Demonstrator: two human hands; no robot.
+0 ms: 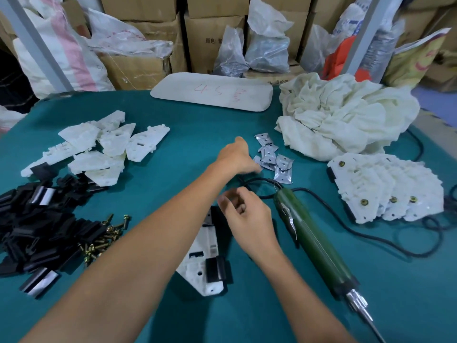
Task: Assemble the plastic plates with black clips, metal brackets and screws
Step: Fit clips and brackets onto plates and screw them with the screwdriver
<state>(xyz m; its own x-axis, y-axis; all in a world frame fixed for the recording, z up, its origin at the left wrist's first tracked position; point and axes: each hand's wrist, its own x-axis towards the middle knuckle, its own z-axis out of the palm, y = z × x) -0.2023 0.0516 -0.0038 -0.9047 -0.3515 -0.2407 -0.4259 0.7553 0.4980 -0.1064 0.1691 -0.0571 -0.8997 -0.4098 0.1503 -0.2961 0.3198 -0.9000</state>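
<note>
- My left hand [235,155] reaches past the far end of the green screwdriver [311,241], fingertips down on the near edge of the metal brackets [274,159]. Its back hides whether I pinch one.
- My right hand [244,214] hovers just left of the screwdriver's cord end, fingers curled toward the palm, nothing visible in them.
- Under it, left of the screwdriver, lies the plastic plate [200,258], white, angular and slotted, with a black clip [215,269] seated on its near edge.
- The screwdriver has a smooth green barrel and a steel bit pointing at me. Its black cable [408,254] loops away to its right.
- Right of it sits a fanned stack of finished plates [385,186] with brass screw heads.
- Far left of it are brass-coloured screws [106,238], a heap of black clips [32,224], and bare white plates [99,147] beyond them.
- Bare teal table [173,189] lies open between those heaps and the screwdriver.
- Beyond its far end are a crumpled cream cloth [346,115] and a white rounded board [212,92] with "45" handwritten in red. The other red marks are unreadable.
- Behind stands a carton [212,28] printed "颜色"; the rest is covered.
</note>
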